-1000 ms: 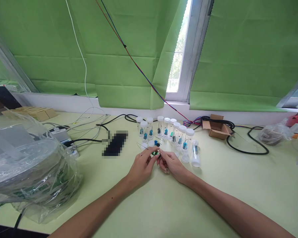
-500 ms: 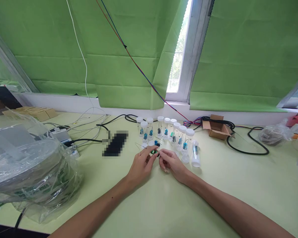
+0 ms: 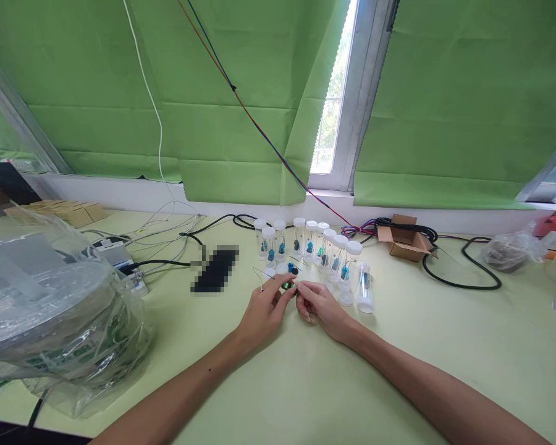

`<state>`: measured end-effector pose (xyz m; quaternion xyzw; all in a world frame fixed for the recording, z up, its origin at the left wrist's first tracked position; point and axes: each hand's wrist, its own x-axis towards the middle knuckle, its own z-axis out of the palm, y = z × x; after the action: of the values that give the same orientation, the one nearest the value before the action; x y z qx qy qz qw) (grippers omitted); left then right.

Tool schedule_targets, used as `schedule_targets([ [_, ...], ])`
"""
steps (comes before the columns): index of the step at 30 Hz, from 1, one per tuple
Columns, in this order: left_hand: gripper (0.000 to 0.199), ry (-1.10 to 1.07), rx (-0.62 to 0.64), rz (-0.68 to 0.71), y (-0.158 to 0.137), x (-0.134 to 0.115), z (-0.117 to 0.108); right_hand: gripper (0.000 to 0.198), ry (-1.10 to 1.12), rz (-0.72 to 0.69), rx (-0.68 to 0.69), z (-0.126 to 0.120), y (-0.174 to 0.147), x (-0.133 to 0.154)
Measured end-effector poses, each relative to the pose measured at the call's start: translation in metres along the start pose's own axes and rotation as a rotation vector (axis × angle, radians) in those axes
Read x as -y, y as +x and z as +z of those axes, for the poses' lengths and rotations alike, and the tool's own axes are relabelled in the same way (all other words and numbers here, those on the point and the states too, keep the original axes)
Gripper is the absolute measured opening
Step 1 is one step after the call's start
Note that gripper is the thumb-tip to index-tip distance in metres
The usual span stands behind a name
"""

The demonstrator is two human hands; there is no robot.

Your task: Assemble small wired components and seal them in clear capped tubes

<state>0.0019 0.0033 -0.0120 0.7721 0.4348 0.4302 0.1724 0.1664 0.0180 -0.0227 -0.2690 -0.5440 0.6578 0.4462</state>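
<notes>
My left hand [image 3: 263,312] is closed in a pinch around a small part with a shiny green face [image 3: 287,285]. Fingertips of my right hand [image 3: 323,309] are pressed together at the dark right end of that part, and the two hands meet there. Just beyond the left fingertips is a blue-and-black piece [image 3: 293,268]; whether it joins the held part I cannot tell. Thin bent wires [image 3: 261,279] stick out left of my left hand. Behind stand several clear tubes [image 3: 345,272] with white caps, holding small blue or green parts with wires. One capped tube [image 3: 365,287] lies at the right.
An open cardboard box [image 3: 403,244] sits at the back right beside black cables [image 3: 479,285]. A large plastic-wrapped spool [image 3: 65,340] takes up the left side. Pale boxes [image 3: 69,212], a white adapter [image 3: 113,252] and a blurred dark patch [image 3: 216,269] are also on the left.
Both hands keep nearly the same place and pinch. The thin wires and the small part have shifted only slightly.
</notes>
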Motion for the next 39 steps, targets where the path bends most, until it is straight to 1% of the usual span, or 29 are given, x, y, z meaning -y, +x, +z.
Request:
schedule_targets([
  [10,0.027,-0.021,0.007,0.007,0.0000,-0.0007,0.0011,0.048,-0.044,0.004,-0.014,-0.0010,0.0026,-0.0055],
  [17,0.026,-0.005,-0.011,-0.010,0.0003,-0.0041,-0.0013,0.036,-0.008,0.000,-0.009,0.0008,0.0003,0.0012],
  [22,0.026,-0.005,-0.009,-0.004,0.0007,-0.0045,-0.0015,0.033,0.052,0.015,0.003,0.0001,-0.0001,0.0038],
  [34,0.029,0.015,-0.006,0.009,0.0002,-0.0034,-0.0012,0.040,0.003,0.011,-0.005,0.0004,0.0004,0.0004],
  [39,0.028,0.002,0.009,-0.013,-0.0002,-0.0032,-0.0007,0.042,-0.005,0.015,-0.008,-0.0001,0.0008,-0.0009],
])
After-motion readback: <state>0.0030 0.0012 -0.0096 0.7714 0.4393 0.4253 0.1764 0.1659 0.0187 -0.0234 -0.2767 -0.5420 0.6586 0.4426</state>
